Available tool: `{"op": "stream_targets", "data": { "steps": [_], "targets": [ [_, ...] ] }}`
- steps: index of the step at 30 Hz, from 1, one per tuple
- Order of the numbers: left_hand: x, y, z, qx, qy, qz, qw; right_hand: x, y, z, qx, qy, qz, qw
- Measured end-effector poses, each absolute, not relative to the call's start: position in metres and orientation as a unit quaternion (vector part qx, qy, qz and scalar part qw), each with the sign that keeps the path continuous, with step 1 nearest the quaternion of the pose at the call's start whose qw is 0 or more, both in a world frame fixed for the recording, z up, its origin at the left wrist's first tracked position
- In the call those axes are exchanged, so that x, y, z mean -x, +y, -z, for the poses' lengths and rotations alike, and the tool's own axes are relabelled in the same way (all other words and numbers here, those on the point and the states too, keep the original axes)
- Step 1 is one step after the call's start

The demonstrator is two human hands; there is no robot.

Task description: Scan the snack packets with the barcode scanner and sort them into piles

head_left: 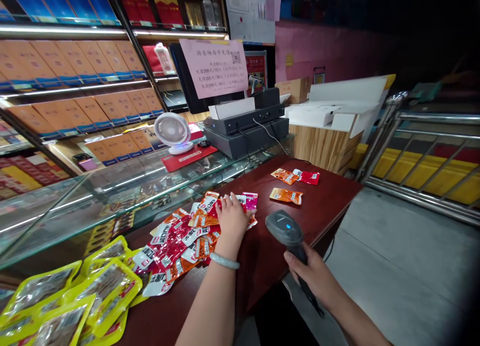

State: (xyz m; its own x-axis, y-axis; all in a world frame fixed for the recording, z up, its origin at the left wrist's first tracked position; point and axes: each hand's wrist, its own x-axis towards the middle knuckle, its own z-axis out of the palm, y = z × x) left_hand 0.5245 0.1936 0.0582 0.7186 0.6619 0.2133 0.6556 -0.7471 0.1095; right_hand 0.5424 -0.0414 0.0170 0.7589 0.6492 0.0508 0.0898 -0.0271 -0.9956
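Observation:
My right hand (313, 273) is wrapped round the handle of a dark grey barcode scanner (284, 226), which has a blue light on its head. With fingers spread, my left hand (233, 216) lies on the far end of a heap of small snack packets (176, 241) in red, orange and white. Whether it pinches any packet cannot be made out. Two orange packets and a red one sit apart from the heap; the nearest is an orange packet (286, 196). Larger yellow snack packs (101, 286) with clear windows overlap at the lower left.
The packets lie on a dark red table (330, 191) against a glass display counter (123, 196). A white fan (173, 131), a cash drawer (243, 136) and a monitor with a pink sign (215, 68) stand on the counter. A metal railing (431, 161) is at right.

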Motion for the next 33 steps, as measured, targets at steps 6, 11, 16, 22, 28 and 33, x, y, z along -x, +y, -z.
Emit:
{"op": "stream_targets", "data": {
  "steps": [6, 11, 16, 22, 28, 33],
  "targets": [
    [-0.52, 0.207, -0.062, -0.932, 0.34, -0.124, 0.014, -0.542, -0.042, -0.019, 0.682, -0.26, -0.242, 0.64],
    [-0.523, 0.211, -0.057, -0.939, 0.289, -0.185, 0.012, -0.542, -0.041, -0.023, 0.684, -0.256, -0.237, 0.641],
    [-0.525, 0.215, -0.058, -0.941, 0.252, -0.219, 0.048, -0.541, -0.04, -0.025, 0.679, -0.256, -0.246, 0.642],
    [-0.526, 0.216, -0.065, -0.911, 0.276, -0.216, 0.217, -0.54, -0.041, -0.024, 0.681, -0.254, -0.238, 0.644],
    [-0.534, 0.211, -0.056, -0.719, 0.275, -0.239, 0.592, -0.537, -0.041, -0.032, 0.692, -0.278, -0.238, 0.623],
    [-0.538, 0.2, -0.054, -0.69, 0.286, -0.262, 0.611, -0.533, -0.037, -0.041, 0.688, -0.307, -0.249, 0.609]
  ]
}}
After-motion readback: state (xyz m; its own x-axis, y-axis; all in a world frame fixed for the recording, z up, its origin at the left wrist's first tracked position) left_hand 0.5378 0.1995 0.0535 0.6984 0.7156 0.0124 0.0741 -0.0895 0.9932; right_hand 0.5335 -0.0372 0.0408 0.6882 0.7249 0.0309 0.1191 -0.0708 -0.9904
